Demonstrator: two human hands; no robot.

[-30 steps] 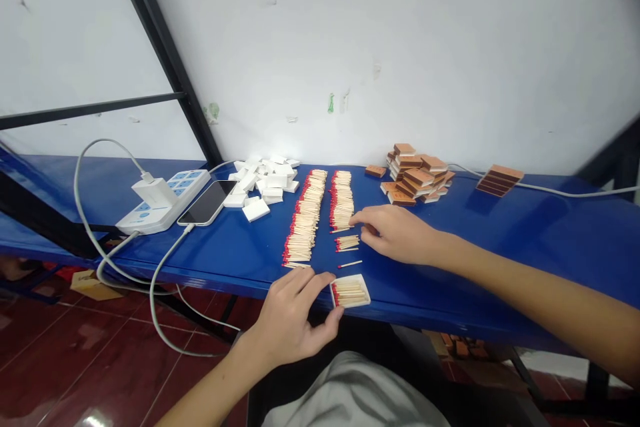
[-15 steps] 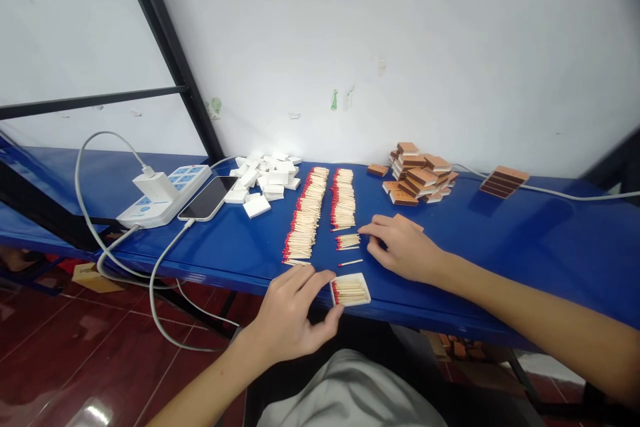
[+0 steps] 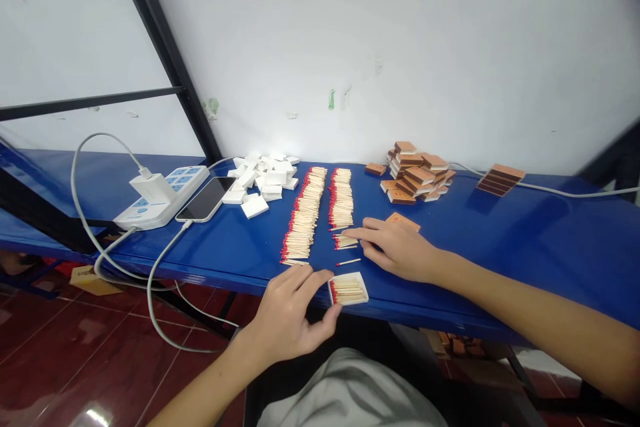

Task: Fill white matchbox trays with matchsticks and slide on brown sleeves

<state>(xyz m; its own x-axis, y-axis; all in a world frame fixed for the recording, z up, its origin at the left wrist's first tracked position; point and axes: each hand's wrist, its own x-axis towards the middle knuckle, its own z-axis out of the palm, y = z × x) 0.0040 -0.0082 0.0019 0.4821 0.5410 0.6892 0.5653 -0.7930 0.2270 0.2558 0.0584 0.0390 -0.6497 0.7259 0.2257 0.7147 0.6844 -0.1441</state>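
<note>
Between thumb and index finger, my left hand grips a white matchbox tray at the table's front edge. Red-tipped matches lie side by side in the tray. My right hand reaches in from the right, its index finger stretched over a small group of matches; whether it touches them I cannot tell. One single match lies between that group and the tray. Farther back run two long rows of matches, a left row and a shorter right row.
White empty trays are heaped at the back left. Brown matchboxes are piled at the back right, near a stack of flat sleeves. A phone, a power strip and white cables occupy the left of the blue table.
My right hand's index finger has moved left, from beside the small match group to over it. My left hand still holds the tray in about the same place.
</note>
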